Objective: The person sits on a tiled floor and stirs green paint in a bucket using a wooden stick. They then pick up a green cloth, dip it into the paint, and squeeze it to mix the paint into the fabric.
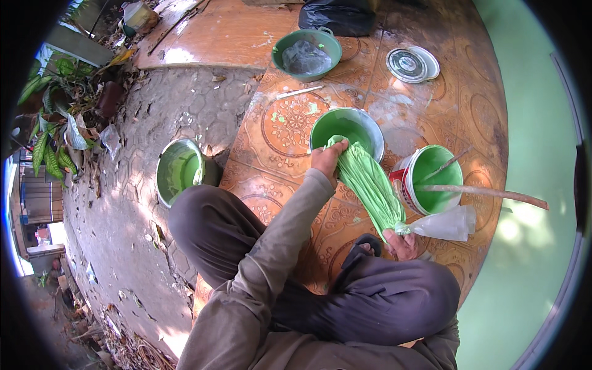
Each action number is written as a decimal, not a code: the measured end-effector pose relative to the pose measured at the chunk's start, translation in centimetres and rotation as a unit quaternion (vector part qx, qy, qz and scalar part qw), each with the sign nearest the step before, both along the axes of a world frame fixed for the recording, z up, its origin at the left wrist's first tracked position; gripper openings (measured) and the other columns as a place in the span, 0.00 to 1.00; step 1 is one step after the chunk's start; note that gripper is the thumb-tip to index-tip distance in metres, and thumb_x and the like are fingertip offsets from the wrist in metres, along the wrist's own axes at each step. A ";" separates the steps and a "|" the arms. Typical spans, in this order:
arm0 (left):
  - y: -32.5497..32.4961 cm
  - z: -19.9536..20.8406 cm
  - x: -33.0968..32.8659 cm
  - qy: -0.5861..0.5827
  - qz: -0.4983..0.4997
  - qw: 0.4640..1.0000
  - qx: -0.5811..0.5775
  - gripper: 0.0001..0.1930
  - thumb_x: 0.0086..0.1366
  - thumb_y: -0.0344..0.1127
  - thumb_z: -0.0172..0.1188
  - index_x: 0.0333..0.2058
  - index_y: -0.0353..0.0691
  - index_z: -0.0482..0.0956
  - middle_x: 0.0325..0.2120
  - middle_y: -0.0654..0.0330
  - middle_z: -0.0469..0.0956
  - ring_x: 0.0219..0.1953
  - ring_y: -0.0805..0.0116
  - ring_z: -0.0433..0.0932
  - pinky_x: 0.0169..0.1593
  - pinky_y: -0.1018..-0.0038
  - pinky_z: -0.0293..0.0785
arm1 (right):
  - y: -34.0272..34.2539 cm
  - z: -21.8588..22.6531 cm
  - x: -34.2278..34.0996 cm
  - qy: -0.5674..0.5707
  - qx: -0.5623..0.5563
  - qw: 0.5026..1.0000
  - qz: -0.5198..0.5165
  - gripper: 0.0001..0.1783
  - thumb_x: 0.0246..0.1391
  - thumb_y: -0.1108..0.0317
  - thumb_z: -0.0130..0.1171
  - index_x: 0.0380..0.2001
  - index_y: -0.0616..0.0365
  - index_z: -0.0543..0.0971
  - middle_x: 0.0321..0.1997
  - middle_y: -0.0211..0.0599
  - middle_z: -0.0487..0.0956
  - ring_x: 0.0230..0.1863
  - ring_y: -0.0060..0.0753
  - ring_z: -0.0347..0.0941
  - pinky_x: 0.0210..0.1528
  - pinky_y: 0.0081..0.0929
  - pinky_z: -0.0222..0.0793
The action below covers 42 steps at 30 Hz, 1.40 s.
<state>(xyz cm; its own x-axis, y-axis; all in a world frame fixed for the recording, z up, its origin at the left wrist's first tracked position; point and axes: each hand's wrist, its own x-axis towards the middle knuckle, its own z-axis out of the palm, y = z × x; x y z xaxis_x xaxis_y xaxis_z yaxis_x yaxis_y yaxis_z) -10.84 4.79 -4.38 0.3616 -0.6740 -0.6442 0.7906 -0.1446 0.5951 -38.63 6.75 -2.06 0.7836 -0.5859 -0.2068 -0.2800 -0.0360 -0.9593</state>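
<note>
A long, light-green gathered cloth (370, 182), which looks like a sleeve or bag, stretches between my hands. My left hand (328, 161) is closed round its far end, over the near rim of a metal pot (378, 137) with green paint inside. At the near end, my right hand (404, 245) grips the cloth close to its tied neck, beside my right knee. From that neck a clear cut plastic bottle (447, 224) sticks out to the right. Part of my right hand's fingers lies hidden under the cloth.
To the right, a white bucket (404, 179) of green paint holds wooden sticks (487, 190). A paint-smeared pail (163, 185) stands left. Farther off are a green basin (280, 68) with plastic in it, a round lid (412, 65) and a black bag (338, 17). A green wall (530, 265) borders the right.
</note>
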 end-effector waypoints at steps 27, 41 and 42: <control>6.9 0.8 -4.8 0.028 0.078 0.990 -0.115 0.18 0.58 0.19 0.59 0.46 0.35 0.69 0.39 0.58 0.78 0.38 0.67 0.79 0.44 0.69 0.78 | 0.7 -0.7 3.1 0.239 0.156 0.954 0.087 0.19 0.55 0.49 0.61 0.35 0.54 0.80 0.25 0.31 0.77 0.26 0.24 0.72 0.29 0.27 0.68; 10.4 0.8 -8.7 0.019 0.001 0.994 -0.106 0.21 0.60 0.23 0.58 0.51 0.35 0.63 0.44 0.54 0.75 0.45 0.64 0.78 0.48 0.67 0.78 | -0.3 -5.5 1.3 0.102 0.275 0.950 0.107 0.20 0.54 0.52 0.62 0.41 0.57 0.78 0.32 0.33 0.80 0.33 0.26 0.76 0.33 0.26 0.71; 10.7 0.8 -8.5 0.013 0.006 0.995 -0.102 0.21 0.61 0.24 0.58 0.52 0.34 0.63 0.44 0.54 0.75 0.45 0.64 0.78 0.49 0.68 0.78 | -1.1 -5.2 2.2 0.057 0.365 0.928 0.048 0.21 0.57 0.52 0.58 0.44 0.58 0.76 0.36 0.33 0.79 0.34 0.25 0.76 0.36 0.25 0.71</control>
<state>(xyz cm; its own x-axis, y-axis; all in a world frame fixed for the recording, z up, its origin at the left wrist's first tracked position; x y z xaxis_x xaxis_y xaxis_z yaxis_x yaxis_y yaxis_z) -19.39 15.44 -3.55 0.3553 -0.7879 -0.5030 0.8066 -0.0136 0.5910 -36.44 5.65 -7.22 0.7737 -0.1864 -0.6056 -0.4095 0.5822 -0.7024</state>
